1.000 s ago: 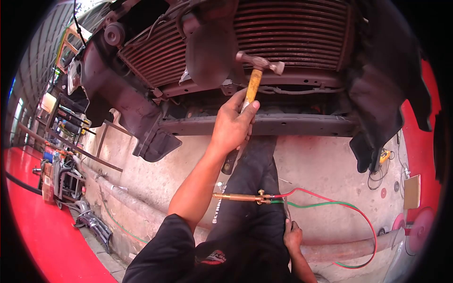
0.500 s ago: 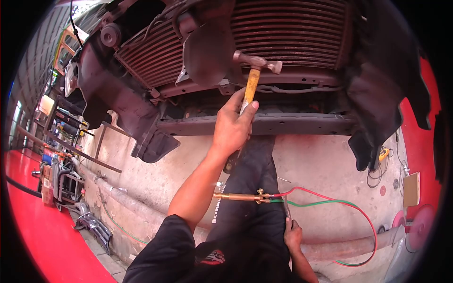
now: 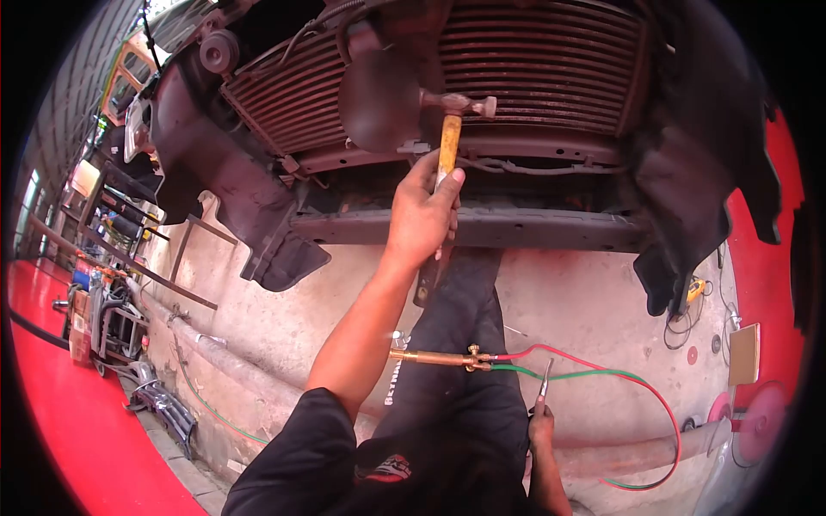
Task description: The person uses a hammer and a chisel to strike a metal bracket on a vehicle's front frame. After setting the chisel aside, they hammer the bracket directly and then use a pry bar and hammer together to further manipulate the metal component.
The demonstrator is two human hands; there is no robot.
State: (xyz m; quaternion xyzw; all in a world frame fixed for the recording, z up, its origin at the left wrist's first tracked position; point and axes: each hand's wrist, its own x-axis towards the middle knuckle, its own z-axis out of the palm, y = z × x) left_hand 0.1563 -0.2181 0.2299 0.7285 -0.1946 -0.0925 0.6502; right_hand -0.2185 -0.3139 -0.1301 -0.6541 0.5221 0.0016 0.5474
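My left hand [image 3: 422, 211] is closed around the worn yellow handle of a hammer [image 3: 449, 142], held head-up in front of the vehicle. The steel hammer head overlaps the rounded black part [image 3: 379, 101] beside the cooling fins [image 3: 542, 64] in this view. Low on the right, my right hand [image 3: 541, 427] grips a slim metal tool [image 3: 545, 383], its narrow end pointing up and away from me; I cannot tell its exact kind. A brass gas torch [image 3: 439, 358] lies across my legs, between the two hands.
Red and green hoses [image 3: 637, 376] run from the torch and loop to the right. A dark crossmember [image 3: 516, 230] spans the vehicle's front, with bent panels [image 3: 284, 262] hanging at both sides. Metal frames and equipment [image 3: 107, 318] stand left. A pipe [image 3: 637, 449] crosses the floor.
My left hand and the hammer have shifted slightly left. My right hand has moved a little outward, and its tool has swung clear of my leg, tip now over the green hose.
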